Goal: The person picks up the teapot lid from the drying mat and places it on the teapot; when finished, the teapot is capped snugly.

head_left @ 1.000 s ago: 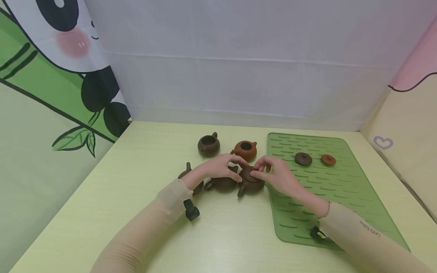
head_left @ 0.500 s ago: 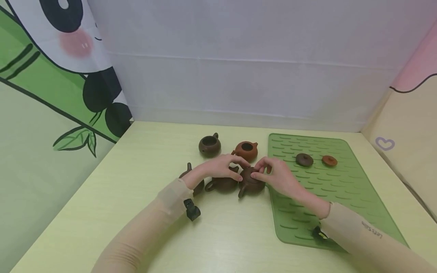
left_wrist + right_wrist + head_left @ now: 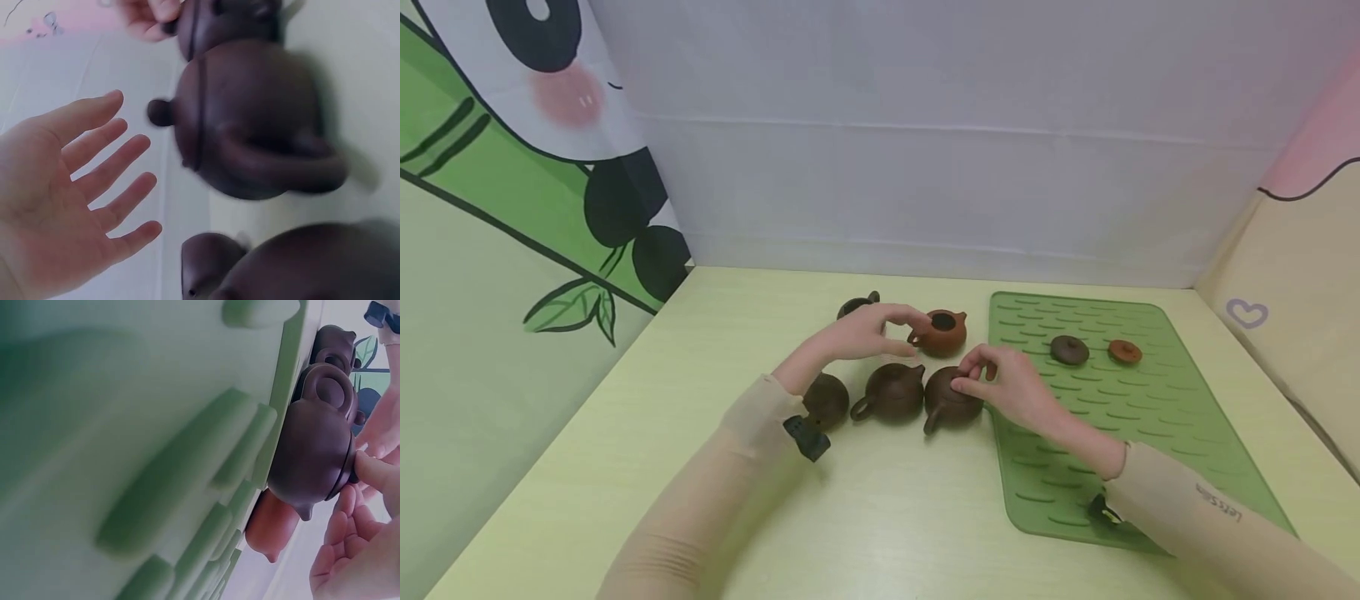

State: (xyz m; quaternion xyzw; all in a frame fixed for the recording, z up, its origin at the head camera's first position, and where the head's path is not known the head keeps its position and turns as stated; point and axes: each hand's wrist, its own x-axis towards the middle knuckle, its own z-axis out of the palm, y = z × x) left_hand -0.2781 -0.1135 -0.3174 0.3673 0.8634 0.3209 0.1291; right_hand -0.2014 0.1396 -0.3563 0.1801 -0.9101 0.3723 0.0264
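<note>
The right hand [image 3: 1011, 387] pinches the lid knob of a dark brown teapot [image 3: 951, 404] beside the green mat; in the right wrist view, thumb and fingers of this hand [image 3: 365, 531] meet at the knob of the teapot [image 3: 309, 447]. The left hand [image 3: 868, 332] hovers with fingers spread above a second dark teapot [image 3: 893, 393], near a reddish-brown lidless teapot [image 3: 943, 335]. In the left wrist view, the left hand [image 3: 75, 194] holds nothing, and the lidded teapot [image 3: 250, 112] stands apart from it.
A dark lidless teapot [image 3: 852, 307] is partly hidden behind the left hand. Another dark teapot [image 3: 826, 402] stands by the left wrist. On the green mat [image 3: 1097, 450] lie a dark lid [image 3: 1069, 350] and a reddish lid [image 3: 1124, 352]. A wall closes off the back.
The left hand has let go at the right-hand teapot and moved back and left, its fingers now raised and spread. The right hand keeps its pinch on the knob.
</note>
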